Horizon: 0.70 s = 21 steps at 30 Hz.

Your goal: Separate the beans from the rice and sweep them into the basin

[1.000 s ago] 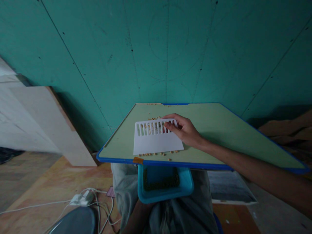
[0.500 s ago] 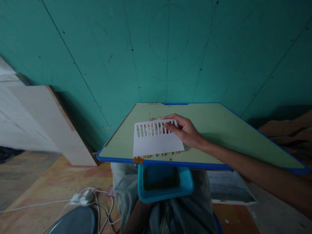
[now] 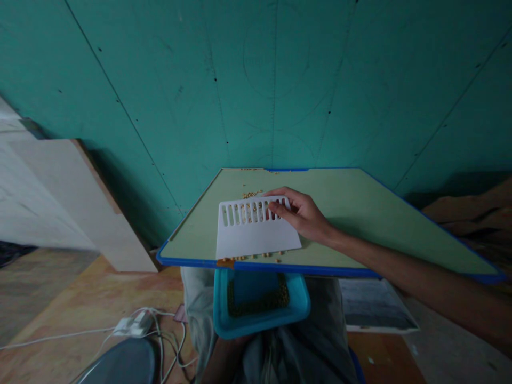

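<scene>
A white plastic scraper with a row of slots along its top leans over the table's near side. My right hand is closed on its upper right corner, thumb on the front and fingers behind. Small tan grains lie beyond the scraper, and more grains line its lower edge. Below the table edge, a blue plastic bin sits over the lap, with small dark-yellow grains along its inner sides. My left hand is under the bin, supporting it; its fingers are hidden.
The pale green table has a blue edge and stands against a green wall. White boards lean at the left. A power strip with white cables lies on the floor near a dark rounded object.
The blue bin has shifted left and tilted slightly, with my left hand beneath it. The scraper and right hand have barely moved.
</scene>
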Each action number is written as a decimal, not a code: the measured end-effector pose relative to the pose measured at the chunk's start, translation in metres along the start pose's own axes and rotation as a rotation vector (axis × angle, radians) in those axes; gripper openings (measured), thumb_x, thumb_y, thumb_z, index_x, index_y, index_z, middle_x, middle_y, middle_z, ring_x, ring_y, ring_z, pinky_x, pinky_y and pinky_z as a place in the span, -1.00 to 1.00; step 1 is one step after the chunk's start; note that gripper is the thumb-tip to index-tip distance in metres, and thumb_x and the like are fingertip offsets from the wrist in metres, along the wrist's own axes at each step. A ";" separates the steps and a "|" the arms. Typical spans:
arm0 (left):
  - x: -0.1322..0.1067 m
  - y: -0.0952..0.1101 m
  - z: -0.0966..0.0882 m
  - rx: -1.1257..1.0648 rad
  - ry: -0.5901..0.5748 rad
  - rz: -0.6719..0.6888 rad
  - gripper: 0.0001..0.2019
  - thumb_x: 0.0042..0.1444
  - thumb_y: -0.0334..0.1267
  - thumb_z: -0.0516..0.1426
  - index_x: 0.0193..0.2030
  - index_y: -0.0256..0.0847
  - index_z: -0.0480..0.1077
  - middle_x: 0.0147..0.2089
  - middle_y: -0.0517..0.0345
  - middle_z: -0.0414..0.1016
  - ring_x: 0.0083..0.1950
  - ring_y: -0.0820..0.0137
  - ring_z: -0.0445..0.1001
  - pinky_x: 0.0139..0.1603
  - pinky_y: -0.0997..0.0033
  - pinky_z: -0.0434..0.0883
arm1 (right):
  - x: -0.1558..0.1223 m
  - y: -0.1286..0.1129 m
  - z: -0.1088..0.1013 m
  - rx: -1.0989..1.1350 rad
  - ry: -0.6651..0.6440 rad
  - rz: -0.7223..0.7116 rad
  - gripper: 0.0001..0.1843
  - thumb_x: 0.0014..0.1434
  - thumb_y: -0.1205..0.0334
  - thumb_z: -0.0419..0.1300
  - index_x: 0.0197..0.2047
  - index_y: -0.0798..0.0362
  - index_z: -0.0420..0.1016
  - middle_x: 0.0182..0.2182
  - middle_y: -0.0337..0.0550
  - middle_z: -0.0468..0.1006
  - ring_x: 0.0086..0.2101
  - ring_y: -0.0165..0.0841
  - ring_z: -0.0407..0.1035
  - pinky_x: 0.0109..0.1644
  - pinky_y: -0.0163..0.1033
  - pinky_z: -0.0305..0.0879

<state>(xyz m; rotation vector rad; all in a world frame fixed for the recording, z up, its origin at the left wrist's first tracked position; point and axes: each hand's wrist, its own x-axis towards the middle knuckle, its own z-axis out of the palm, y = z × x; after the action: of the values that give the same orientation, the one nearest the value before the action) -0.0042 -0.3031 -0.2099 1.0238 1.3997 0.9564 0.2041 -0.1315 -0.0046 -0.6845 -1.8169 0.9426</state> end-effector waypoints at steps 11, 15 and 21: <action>-0.006 0.009 -0.003 0.019 0.029 0.020 -0.68 0.16 -0.09 0.22 0.02 -0.15 0.49 0.17 -0.03 0.48 0.28 0.13 0.35 0.30 -0.09 0.26 | -0.001 -0.001 -0.001 -0.014 -0.012 0.020 -0.64 0.22 -0.01 0.26 -0.01 0.03 0.52 -0.27 -0.18 0.60 -0.48 -0.49 0.32 -0.47 -0.35 0.15; -0.005 0.007 -0.003 -0.008 0.027 0.016 -0.71 0.16 -0.10 0.23 -0.02 -0.14 0.51 0.17 0.01 0.49 0.27 0.15 0.37 0.31 -0.05 0.27 | -0.001 -0.001 -0.001 -0.031 -0.011 0.019 -0.63 0.22 -0.02 0.26 -0.01 0.03 0.53 -0.25 -0.17 0.61 -0.49 -0.48 0.31 -0.48 -0.35 0.15; -0.002 0.007 -0.003 -0.021 0.019 0.029 -0.71 0.17 -0.13 0.22 0.00 -0.16 0.49 0.19 -0.01 0.46 0.27 0.15 0.35 0.30 -0.06 0.27 | -0.001 0.000 -0.001 -0.011 -0.020 0.025 -0.63 0.21 -0.01 0.27 -0.01 0.02 0.53 -0.25 -0.17 0.61 -0.50 -0.49 0.31 -0.49 -0.35 0.15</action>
<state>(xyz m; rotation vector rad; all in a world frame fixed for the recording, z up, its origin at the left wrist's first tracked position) -0.0065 -0.3025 -0.2026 1.0245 1.3902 1.0027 0.2058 -0.1319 -0.0045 -0.7083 -1.8362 0.9594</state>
